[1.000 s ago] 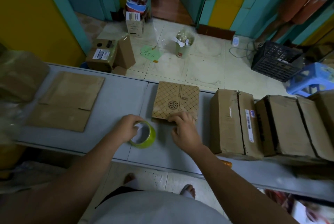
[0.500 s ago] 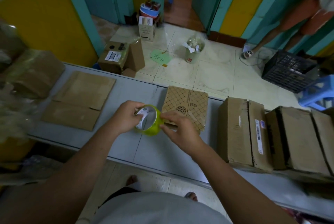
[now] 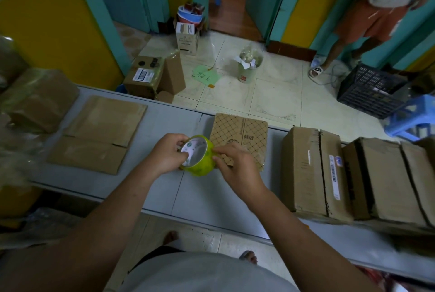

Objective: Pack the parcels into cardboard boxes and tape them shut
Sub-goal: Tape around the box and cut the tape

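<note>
Lifting tape roll (image 3: 202, 167), left hand (image 3: 164, 158) gripping, right hand (image 3: 237, 169) now pinching

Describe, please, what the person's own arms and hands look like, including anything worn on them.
The left hand and right hand are bare: no gloves, rings or watch show. The left forearm and right forearm are uncovered too, no sleeve in view. A light grey top covers the torso.

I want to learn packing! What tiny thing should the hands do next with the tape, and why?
Probably peel the tape's end free and pull a short strip toward the box. The left hand grips the tape, held tilted. The right hand's fingers pinch at its rim, as if finding the end. The closed box lies just behind them.
</note>
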Tool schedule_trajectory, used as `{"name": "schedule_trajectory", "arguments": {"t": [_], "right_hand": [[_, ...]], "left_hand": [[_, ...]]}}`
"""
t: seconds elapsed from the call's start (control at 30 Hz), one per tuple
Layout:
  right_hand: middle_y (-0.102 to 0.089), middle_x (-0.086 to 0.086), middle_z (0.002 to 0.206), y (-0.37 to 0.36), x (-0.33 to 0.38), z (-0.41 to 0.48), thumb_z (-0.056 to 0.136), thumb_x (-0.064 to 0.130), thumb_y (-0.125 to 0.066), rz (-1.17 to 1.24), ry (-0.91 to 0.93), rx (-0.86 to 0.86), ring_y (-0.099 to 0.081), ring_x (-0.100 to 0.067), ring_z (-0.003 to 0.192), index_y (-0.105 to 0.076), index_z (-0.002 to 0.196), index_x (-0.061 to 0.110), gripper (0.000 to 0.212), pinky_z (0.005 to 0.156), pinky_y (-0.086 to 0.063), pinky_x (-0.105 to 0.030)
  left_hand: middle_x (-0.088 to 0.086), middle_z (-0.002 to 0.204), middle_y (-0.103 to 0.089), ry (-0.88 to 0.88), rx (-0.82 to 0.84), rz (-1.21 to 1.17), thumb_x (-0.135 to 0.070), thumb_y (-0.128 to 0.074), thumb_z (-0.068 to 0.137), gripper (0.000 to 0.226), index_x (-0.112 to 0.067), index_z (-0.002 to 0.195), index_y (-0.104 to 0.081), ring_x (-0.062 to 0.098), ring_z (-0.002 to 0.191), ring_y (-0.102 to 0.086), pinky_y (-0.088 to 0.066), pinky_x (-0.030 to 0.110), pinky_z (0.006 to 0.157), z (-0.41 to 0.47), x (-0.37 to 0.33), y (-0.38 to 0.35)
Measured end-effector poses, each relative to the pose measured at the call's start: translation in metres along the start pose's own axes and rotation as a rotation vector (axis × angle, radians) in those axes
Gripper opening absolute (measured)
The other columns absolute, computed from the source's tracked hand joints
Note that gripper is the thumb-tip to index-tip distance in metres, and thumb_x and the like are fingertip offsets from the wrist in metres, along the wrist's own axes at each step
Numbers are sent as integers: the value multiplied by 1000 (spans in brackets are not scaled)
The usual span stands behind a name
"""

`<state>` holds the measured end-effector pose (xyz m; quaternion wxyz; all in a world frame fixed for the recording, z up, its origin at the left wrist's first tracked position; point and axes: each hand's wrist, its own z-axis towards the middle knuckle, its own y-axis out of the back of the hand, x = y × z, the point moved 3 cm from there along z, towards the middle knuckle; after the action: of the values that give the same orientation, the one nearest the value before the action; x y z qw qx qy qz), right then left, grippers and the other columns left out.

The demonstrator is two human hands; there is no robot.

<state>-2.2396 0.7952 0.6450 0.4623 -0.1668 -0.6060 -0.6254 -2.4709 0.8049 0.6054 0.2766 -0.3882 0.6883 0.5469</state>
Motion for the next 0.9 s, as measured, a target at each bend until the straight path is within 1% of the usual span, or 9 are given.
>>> {"name": "schedule_trajectory", "arguments": {"t": [0.17,0.27,0.37,0.43,0.5,0.6,0.7,0.83,0.9], "right_hand": [[-70,3,97,3,-2,9,97,14,-71,-32,-21,18,-64,-9,88,-78,103,17,9,81,-49,-16],[-62,5,98,3,-2,12,101,14,-64,-59,-63,60,-60,-11,86,-72,101,16,8,77,-48,-17],[-61,1,99,5,-3,15,105,12,-58,-7,-137,129,-65,-15,88,-62,97,22,13,75,-62,-33],[-61,3,90,11,-6,18,105,7,-54,50,-186,136,-65,-4,82,-59,95,18,15,68,-58,-18],[-60,14,83,19,-12,24,104,7,-54,1,-212,102,-60,6,74,-59,95,18,15,63,-42,-7],[-61,15,81,21,-23,32,104,11,-56,-7,-240,170,-56,2,73,-60,92,22,17,66,-38,-16],[-63,5,78,27,-26,38,104,12,-58,107,-260,272,-55,-7,71,-63,88,18,19,71,-45,-29],[-61,-5,79,44,-20,33,108,11,-54,372,-255,489,-57,-18,79,-65,86,9,25,78,-51,-33],[-62,-6,80,51,-19,26,107,10,-53,551,-304,543,-59,-20,82,-65,88,5,24,83,-51,-30]], "left_hand": [[1,97,-79,50,47,-85,4,-68,74,40,-19,106,-79,21,97,-75,-65,53,79,-3,-8,-1],[-2,114,-73,75,54,-125,8,-69,77,52,-24,118,-72,19,108,-69,-66,50,70,-7,-17,-2],[-10,131,-59,37,47,-214,3,-68,90,49,-32,123,-60,16,107,-67,-65,42,62,-16,-27,-3],[-10,143,-54,-9,138,-317,-11,-71,99,32,-30,123,-61,20,110,-70,-66,39,72,-25,-33,-6],[-11,153,-49,-101,250,-366,-26,-74,96,32,-22,127,-67,15,126,-63,-63,36,85,-36,-36,-9],[-12,134,-68,-221,259,-195,-32,-83,88,38,-26,124,-74,10,119,-66,-58,35,97,-46,-34,-14],[-12,95,-75,-231,250,-116,-40,-82,90,21,-30,108,-77,17,77,-69,-58,40,69,-49,-32,-17],[-9,90,-62,-387,167,136,-63,-76,84,31,-35,97,-71,12,86,-62,-54,41,74,-46,-27,-3],[-10,80,-59,-416,101,268,-74,-70,82,33,-41,85,-64,8,77,-60,-51,37,67,-45,-28,6]]}}
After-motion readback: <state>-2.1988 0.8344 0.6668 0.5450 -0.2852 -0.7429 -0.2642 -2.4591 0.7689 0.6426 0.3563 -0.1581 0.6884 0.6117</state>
